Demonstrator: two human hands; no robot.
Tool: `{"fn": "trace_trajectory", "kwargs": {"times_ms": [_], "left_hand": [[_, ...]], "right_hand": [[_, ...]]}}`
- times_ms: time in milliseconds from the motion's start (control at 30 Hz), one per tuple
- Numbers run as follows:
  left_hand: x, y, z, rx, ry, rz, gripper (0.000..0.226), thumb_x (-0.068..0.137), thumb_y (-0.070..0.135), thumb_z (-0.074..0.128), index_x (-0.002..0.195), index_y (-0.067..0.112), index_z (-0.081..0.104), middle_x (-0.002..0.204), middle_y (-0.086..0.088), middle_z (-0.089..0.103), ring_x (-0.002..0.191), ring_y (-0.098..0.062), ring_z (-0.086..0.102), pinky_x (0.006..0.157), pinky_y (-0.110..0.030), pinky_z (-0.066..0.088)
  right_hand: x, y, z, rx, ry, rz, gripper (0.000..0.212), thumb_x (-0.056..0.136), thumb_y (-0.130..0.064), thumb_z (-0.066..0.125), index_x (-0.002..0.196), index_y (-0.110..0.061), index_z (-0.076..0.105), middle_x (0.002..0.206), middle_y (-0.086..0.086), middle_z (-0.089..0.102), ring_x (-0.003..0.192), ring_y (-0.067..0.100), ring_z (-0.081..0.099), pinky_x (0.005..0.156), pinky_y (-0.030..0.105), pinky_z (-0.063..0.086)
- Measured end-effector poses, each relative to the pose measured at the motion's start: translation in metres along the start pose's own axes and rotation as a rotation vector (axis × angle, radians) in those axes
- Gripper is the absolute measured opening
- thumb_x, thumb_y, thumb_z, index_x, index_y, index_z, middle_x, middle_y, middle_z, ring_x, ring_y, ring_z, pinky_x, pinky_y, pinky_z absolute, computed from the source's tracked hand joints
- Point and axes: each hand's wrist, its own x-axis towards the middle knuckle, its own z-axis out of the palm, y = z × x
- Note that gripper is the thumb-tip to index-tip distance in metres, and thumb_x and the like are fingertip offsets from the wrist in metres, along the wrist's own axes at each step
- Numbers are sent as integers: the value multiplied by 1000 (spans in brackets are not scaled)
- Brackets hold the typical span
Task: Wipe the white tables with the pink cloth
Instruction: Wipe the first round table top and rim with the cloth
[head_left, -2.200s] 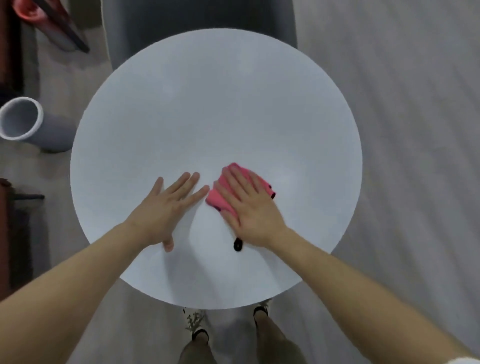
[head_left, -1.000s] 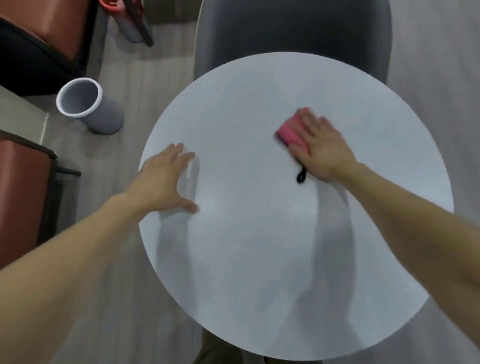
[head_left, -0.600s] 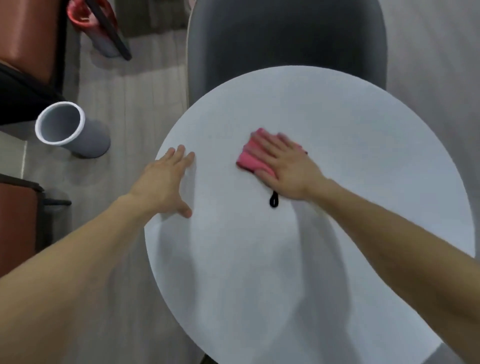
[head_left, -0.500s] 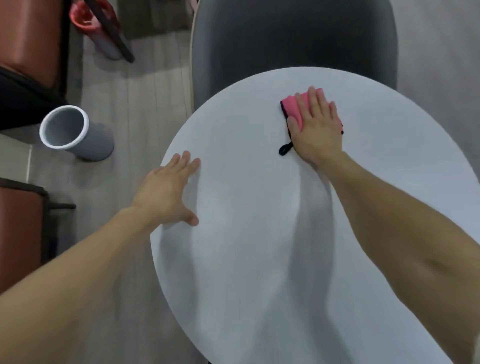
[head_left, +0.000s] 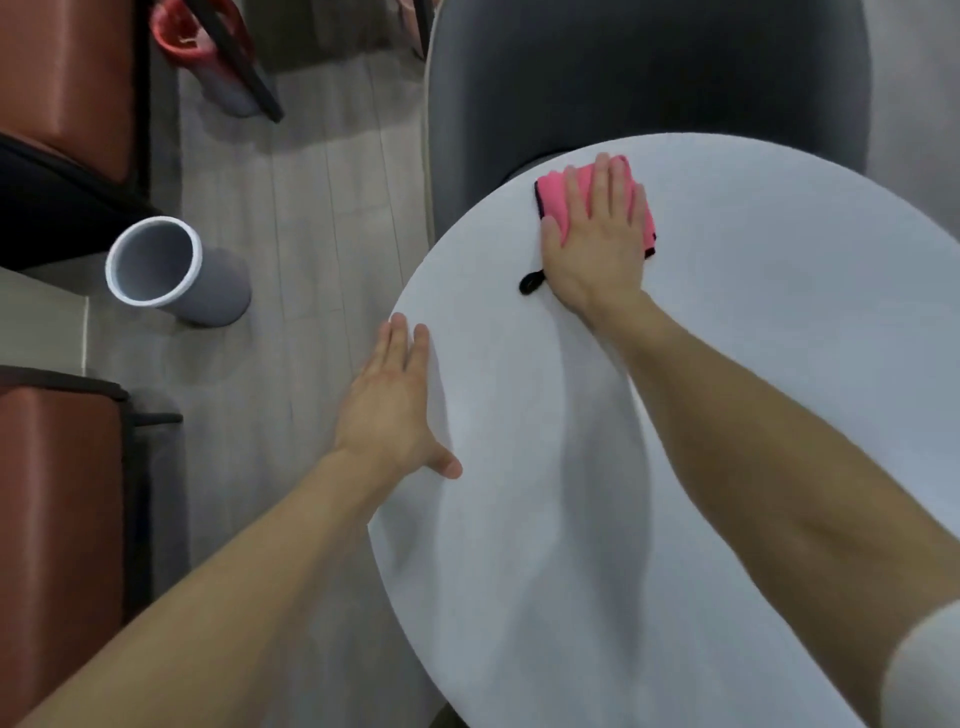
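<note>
Pink cloth (head_left: 553, 200) under flat right hand (head_left: 597, 249), left hand (head_left: 387, 410) spread on white table (head_left: 753, 312); grey chair (head_left: 649, 67) beyond.

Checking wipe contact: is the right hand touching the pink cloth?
Touching. The head view shows the right hand pressed flat on the pink cloth.

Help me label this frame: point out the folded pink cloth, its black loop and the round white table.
Folded pink cloth (head_left: 553, 202), head view, uncovered left corner.
Black loop (head_left: 527, 286), head view, its rounded end.
Round white table (head_left: 779, 338), head view, bare top.
</note>
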Motion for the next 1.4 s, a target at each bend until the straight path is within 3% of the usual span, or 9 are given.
{"fn": "trace_trajectory", "kwargs": {"times_ms": [167,367,467,600,700,867,967,1200,1400], "left_hand": [[-2,-9,3,-20,24,22,180,42,73,100,173,19,-11,179,0,-26,166,-15,-20,135,-39,21],[-1,-9,1,-3,25,53,177,48,72,99,172,16,-13,179,-2,-24,166,-16,-21,134,-40,20],[-2,-17,6,-40,44,65,176,45,76,98,173,21,-11,179,3,-24,165,-13,-22,133,-40,20],[1,-25,8,-15,45,93,176,46,82,94,173,19,-11,180,-1,-22,166,-16,-21,136,-42,16],[3,-23,5,44,17,102,176,47,85,91,172,16,-12,180,-4,-20,166,-19,-21,135,-44,18],[6,-18,2,205,1,117,177,48,93,84,171,10,-13,180,-14,-15,167,-27,-15,134,-51,23],[9,-22,4,230,17,156,175,51,96,80,171,8,-11,180,-19,-12,168,-29,-14,134,-50,24],[18,-26,1,384,82,279,179,40,112,61,169,0,8,173,-33,17,163,-42,21,117,-55,48],[26,-44,-5,515,115,479,146,73,106,43,169,-1,17,169,-35,27,157,-47,33,115,-52,45]], "right_hand": [[-80,-45,4,-44,-171,-813,63,116,-50,21,174,-24,16,182,3,8,168,22,-2,136,46,3],[-92,113,-23,-25,-40,190,68,112,-54,14,174,-28,5,182,3,0,168,19,-7,135,50,4],[-136,85,-12,-6,67,604,73,108,-52,13,174,-20,11,181,13,6,168,29,-1,134,55,6],[-188,-58,10,49,34,114,65,111,-44,33,171,-20,24,180,13,16,168,30,7,134,55,10],[-245,-54,9,22,-12,-118,62,115,-50,33,172,-27,25,181,3,16,168,22,4,135,49,9],[-333,90,-14,-22,65,721,73,108,-63,20,173,-31,14,182,3,9,168,20,0,135,52,8],[-326,78,-10,14,157,1063,79,104,-61,13,174,-23,15,181,12,7,168,29,0,133,58,7],[-294,-140,23,29,136,469,61,114,-44,37,170,-24,31,180,7,18,168,25,6,134,54,12],[-406,-116,22,-94,179,1181,68,111,-51,26,173,-23,20,181,8,14,168,25,7,133,54,14]]}}
